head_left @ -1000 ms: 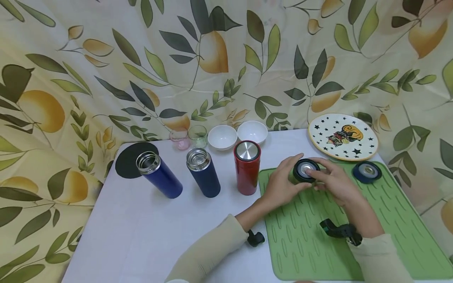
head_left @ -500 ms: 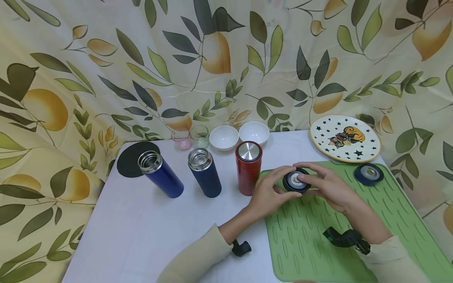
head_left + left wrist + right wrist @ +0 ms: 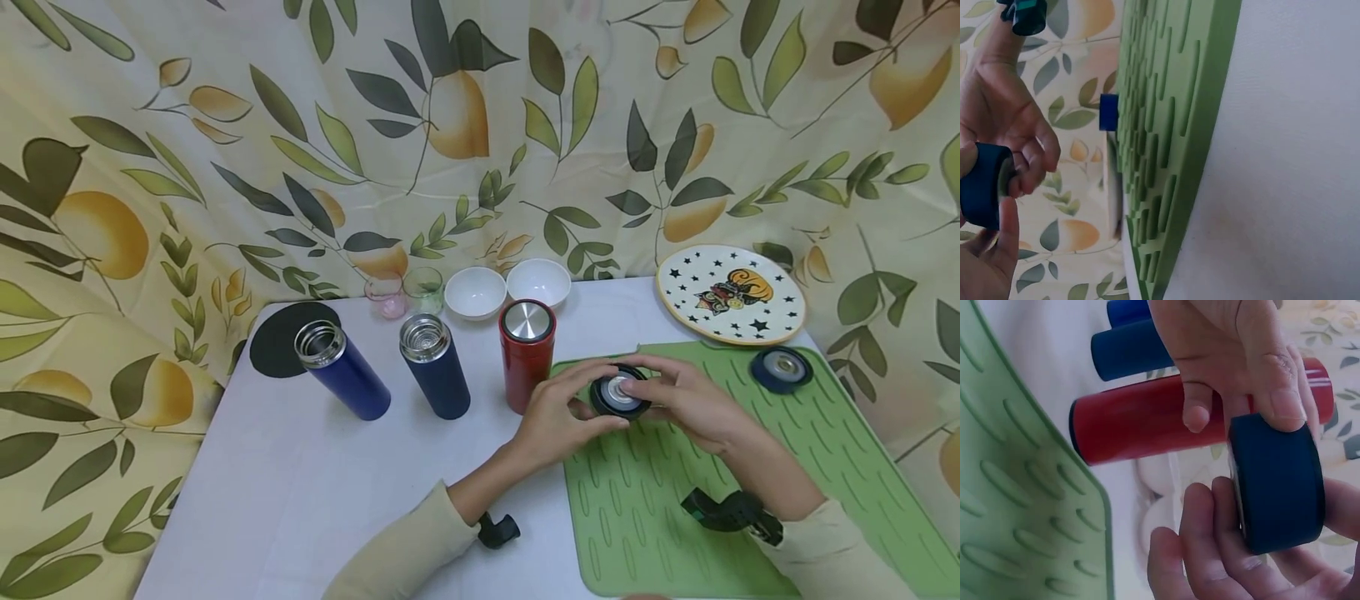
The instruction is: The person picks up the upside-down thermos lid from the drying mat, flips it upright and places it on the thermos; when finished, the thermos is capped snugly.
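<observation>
A dark blue flask lid (image 3: 611, 403) is held between both hands above the green mat, its silver inner face turned up toward the head camera. My left hand (image 3: 551, 421) grips its rim from the left, with thumb and fingers on opposite sides. My right hand (image 3: 693, 404) pinches it from the right, thumb on the silver centre and fingers beneath. The right wrist view shows the lid's smooth blue side wall (image 3: 1282, 487). Just beyond the left fingers stands a red flask (image 3: 527, 358) with a silver-topped lid on. Left of it are a lidless navy flask (image 3: 438, 383) and a lidless blue flask (image 3: 348, 379).
Another blue lid (image 3: 782, 369) lies on the green mat (image 3: 675, 533) at the right. A patterned plate (image 3: 697, 308) leans at the back. Two white bowls (image 3: 476, 293), small pink and green glasses (image 3: 423, 292) and a black round mat (image 3: 281, 342) line the rear.
Both hands have carried the lid slightly left and nearer the body. Its silver face stays up, with the right thumb on it. Flasks and the other lid stay put.
</observation>
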Demonstrator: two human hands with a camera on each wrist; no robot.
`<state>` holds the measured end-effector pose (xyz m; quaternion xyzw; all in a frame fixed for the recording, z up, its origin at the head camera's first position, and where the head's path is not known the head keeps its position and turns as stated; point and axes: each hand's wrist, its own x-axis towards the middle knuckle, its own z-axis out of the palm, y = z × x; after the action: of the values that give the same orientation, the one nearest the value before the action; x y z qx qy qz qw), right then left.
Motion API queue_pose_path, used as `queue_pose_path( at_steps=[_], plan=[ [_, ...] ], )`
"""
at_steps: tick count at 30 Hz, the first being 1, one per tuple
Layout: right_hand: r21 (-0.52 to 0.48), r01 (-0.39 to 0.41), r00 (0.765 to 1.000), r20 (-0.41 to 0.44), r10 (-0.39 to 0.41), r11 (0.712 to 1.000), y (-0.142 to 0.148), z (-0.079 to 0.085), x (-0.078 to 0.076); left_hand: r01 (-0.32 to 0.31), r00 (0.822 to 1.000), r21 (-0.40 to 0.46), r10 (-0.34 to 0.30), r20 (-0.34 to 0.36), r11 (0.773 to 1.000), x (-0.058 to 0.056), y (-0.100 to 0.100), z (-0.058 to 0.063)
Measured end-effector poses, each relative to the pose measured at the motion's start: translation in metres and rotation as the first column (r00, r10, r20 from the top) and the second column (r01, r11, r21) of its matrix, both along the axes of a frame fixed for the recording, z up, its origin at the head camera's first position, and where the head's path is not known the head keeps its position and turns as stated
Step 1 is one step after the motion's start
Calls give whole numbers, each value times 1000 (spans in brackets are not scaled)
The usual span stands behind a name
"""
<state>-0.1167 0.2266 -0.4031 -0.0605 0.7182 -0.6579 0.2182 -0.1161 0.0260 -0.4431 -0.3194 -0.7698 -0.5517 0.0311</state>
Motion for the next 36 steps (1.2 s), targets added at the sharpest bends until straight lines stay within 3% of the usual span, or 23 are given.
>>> queue_pose_path(
  at_steps=[3, 6, 8, 10, 12, 14, 17, 19, 20, 21, 23, 25, 30, 36],
  plan=[
    [28, 26, 998, -61, -24, 999, 0, 1, 0, -9, 998, 12, 9, 57, 1000, 1, -1, 3],
    [63, 67, 985, -163, -55, 996, 1, 4, 0, -22, 983, 71, 9, 182, 997, 2, -3, 6],
    [78, 95, 968, -239, -73, 992, 1, 6, 1, -23, 959, 122, -13, 284, 992, 3, -3, 8],
    [78, 113, 950, -302, -84, 991, 0, 8, 1, -19, 916, 175, -53, 397, 984, 4, -3, 9],
    [69, 120, 929, -360, -87, 990, -1, 9, 2, -7, 857, 239, -118, 502, 971, 4, -2, 11],
    [56, 111, 911, -405, -79, 992, -2, 9, 3, 11, 781, 313, -204, 590, 950, 4, -1, 13],
    [55, 107, 882, -465, -69, 993, -6, 9, 5, 19, 624, 434, -349, 699, 901, 2, 0, 16],
    [60, 104, 867, -495, -61, 993, -8, 9, 6, 2, 517, 486, -417, 747, 874, 0, 0, 19],
    [65, 104, 860, -508, -57, 993, -9, 9, 7, -12, 472, 503, -438, 765, 864, -1, 0, 21],
    [63, 100, 855, -516, -53, 993, -10, 9, 7, -25, 439, 514, -452, 777, 858, -2, -1, 22],
    [61, 89, 847, -530, -43, 994, -11, 9, 7, -45, 394, 525, -468, 791, 850, -3, -2, 24],
    [61, 78, 842, -538, -33, 995, -11, 8, 7, -55, 369, 535, -481, 795, 843, -4, -3, 25],
    [132, 73, 847, -532, 9, 989, -10, 8, 7, -81, 346, 549, -493, 798, 832, -5, -4, 24],
    [307, 14, 911, -397, 114, 952, -3, 16, 4, -106, 351, 541, -478, 805, 834, -6, -4, 20]
  ],
)
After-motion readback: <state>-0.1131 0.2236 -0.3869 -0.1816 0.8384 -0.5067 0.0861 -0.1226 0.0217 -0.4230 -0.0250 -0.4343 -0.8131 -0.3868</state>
